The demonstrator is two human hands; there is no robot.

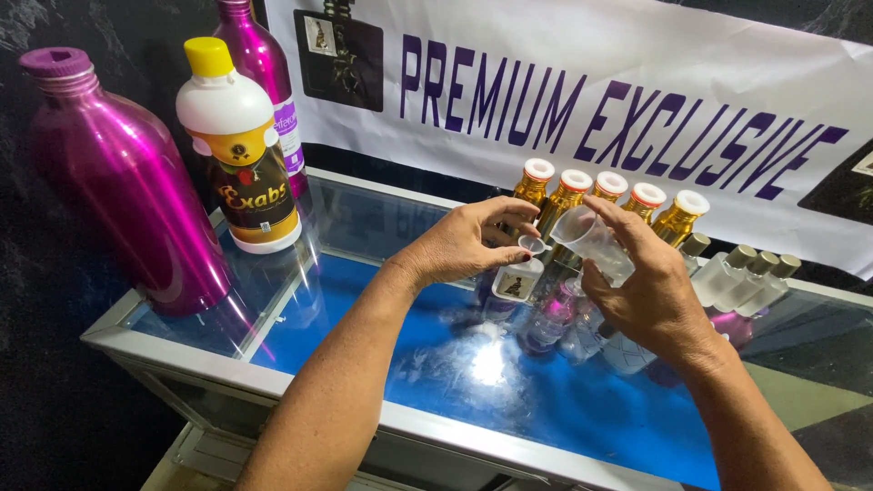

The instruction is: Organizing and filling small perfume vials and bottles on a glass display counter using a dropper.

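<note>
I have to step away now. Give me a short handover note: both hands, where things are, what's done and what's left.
Left hand: holds a small funnel over a small clear bottle.
Right hand: holds a clear plastic cup tilted toward the funnel.
On the glass counter: a row of gold bottles with white caps behind, clear spray bottles beside them.
Done: funnel seated. Left: the pour; fill level can't be seen.

large bottle [118, 173]: glossy magenta metal, smooth, matt plastic cap
tall bottle [259, 55]: same shiny magenta metal, paper label
white bottle [238, 150]: smooth plastic, yellow cap, glossy printed label
small cup [591, 241]: clear, faintly cloudy plastic
row of vials [609, 195]: amber glass, glossy, white plastic caps
spray bottles [741, 273]: frosted glass, matt metallic caps
counter top [364, 236]: polished glass, mirror-like, brushed aluminium frame
banner [582, 45]: smooth white vinyl, slightly creased
</note>
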